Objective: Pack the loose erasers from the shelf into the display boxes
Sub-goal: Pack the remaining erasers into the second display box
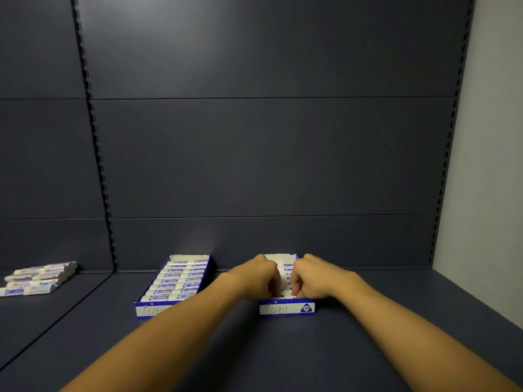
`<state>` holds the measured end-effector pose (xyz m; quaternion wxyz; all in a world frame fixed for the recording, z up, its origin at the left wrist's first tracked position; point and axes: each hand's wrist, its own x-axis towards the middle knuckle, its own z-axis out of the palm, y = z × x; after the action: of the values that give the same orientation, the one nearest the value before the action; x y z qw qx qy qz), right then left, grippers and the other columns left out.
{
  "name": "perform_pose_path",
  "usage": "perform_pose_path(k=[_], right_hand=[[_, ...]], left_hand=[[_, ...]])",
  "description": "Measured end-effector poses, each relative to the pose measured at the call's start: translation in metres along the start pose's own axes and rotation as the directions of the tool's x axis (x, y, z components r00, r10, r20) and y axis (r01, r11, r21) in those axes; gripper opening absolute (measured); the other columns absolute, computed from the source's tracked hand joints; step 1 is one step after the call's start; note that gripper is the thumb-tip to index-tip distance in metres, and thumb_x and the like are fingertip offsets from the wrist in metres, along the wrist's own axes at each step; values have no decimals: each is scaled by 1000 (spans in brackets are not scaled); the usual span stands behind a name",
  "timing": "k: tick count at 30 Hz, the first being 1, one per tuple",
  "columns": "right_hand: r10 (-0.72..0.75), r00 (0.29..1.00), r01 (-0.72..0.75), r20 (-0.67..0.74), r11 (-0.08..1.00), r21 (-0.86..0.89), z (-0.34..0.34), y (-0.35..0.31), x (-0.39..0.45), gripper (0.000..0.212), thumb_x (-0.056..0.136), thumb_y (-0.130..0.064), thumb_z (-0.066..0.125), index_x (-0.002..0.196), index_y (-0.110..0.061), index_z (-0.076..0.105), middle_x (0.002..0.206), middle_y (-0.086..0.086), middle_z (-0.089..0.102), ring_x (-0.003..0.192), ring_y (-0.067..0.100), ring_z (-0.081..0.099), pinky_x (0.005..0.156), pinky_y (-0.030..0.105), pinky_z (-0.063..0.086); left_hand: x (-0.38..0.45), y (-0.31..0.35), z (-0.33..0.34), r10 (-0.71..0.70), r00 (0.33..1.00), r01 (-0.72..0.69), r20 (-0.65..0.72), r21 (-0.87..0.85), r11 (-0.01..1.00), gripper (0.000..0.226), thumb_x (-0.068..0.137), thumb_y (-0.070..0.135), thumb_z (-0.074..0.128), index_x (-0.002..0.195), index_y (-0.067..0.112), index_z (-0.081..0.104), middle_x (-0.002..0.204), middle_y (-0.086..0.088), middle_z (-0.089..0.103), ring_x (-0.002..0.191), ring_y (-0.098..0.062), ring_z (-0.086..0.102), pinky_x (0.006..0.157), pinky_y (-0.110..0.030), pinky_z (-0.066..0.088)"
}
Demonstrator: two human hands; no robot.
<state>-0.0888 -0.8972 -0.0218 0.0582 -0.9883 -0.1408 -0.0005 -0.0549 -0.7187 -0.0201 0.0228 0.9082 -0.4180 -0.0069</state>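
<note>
Both hands in right display box (287,309), frame centre: left hand (259,275), right hand (310,275) curled over erasers; grip unclear. Loose erasers (38,277) far left edge, long axes crosswise; left hand nearer.

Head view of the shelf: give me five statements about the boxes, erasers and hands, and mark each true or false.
1. Both hands, left hand and right hand, are over the right display box. True.
2. The left display box is empty. False: rows of erasers fill it.
3. Loose erasers lie on the shelf section far to the left. True.
4. The two boxes touch. False: bare shelf separates them.
5. The left hand rests on the loose pile. False: it is over the right box.
</note>
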Motion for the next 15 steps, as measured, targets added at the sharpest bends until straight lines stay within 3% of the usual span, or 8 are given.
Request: perform_pose_path(k=[6,11,15], right_hand=[[36,998,-29,-54,993,117,-12,4,-4,20,83,-17,80,102,-17,76,81,-12,61,78,7,64,77,28,58],[6,988,11,-157,994,112,-24,3,4,22,88,-24,73,110,-21,74,103,-6,67,92,10,66,83,33,59],[-54,982,65,-179,996,54,-23,-18,19,23,89,-21,69,112,-22,73,111,-3,68,97,16,66,81,34,58]], left_hand=[[-8,-15,-6,-99,984,98,-145,-15,995,31,92,18,70,122,17,70,118,-1,70,102,-15,65,91,-28,55],[-46,-48,-18,-287,921,289,-265,-31,957,28,92,15,63,119,19,71,115,-1,71,102,-16,65,90,-27,52],[-86,-64,-17,-438,862,437,-254,-64,897,26,96,15,59,118,19,72,115,-3,70,101,-20,65,92,-35,55]])
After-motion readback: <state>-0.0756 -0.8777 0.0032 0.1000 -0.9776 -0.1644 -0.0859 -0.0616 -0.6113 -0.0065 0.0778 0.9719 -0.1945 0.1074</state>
